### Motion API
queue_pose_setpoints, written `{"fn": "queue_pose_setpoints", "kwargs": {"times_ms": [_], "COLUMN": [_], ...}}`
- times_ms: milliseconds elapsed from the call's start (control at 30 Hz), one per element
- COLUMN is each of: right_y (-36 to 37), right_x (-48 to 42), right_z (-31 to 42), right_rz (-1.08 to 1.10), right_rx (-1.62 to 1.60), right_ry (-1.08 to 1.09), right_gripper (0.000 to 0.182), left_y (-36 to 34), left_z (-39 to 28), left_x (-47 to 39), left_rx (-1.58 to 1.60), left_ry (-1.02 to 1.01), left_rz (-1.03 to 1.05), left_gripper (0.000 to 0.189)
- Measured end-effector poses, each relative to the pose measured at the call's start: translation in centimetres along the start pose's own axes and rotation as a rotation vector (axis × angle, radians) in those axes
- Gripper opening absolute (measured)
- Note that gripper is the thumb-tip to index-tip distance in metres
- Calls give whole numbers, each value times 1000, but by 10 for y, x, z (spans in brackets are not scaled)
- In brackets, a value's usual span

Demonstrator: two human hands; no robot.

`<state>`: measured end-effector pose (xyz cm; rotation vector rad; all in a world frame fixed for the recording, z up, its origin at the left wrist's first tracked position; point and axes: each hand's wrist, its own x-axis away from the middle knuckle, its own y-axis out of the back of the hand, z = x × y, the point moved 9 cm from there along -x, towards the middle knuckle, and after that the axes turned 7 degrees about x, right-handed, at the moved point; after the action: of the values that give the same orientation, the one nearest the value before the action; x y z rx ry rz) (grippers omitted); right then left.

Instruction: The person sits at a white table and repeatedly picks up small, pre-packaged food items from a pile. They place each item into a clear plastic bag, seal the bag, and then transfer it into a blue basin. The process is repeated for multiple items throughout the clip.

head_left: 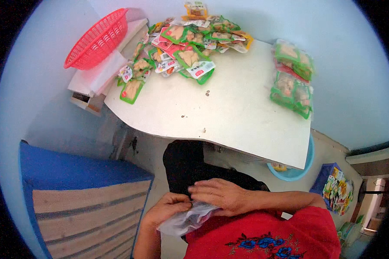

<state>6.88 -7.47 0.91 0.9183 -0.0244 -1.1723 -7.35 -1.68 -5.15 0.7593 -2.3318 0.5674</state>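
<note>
Over my lap, my left hand (171, 207) pinches the edge of a clear plastic bag (188, 221) between thumb and fingers. My right hand (222, 196) lies across the bag's upper edge, its fingers stretched towards the left hand; whether it grips the film is hidden. Beyond, on the white table (240, 90), is a heap of sealed food packets (189, 56) with green, red and yellow edges. Larger clear bags filled with green-edged packets (291, 79) lie at the table's right edge.
A red plastic basket (99, 40) leans at the back left on a white box. A blue-framed mesh cabinet (90, 200) stands at the left. Below the table's right corner is a light-blue basin (293, 174). A blue crate of packets (338, 191) stands on the floor farther right.
</note>
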Motion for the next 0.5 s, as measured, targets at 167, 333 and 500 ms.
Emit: {"fn": "queue_pose_setpoints", "kwargs": {"times_ms": [167,333,500], "right_y": [-29,-28,-11], "right_x": [18,32,37], "right_z": [-32,-65,-83], "right_rz": [23,-12,-129], "right_rx": [-444,-537,-705], "right_ry": [-156,-499,-751], "right_gripper": [39,27,29], "left_y": [-2,13,34], "left_z": [14,10,40], "left_x": [-9,-14,-4], "left_rx": [32,170,703], "left_ry": [30,-293,-353], "left_rz": [74,14,-128], "left_gripper": [14,45,46]}}
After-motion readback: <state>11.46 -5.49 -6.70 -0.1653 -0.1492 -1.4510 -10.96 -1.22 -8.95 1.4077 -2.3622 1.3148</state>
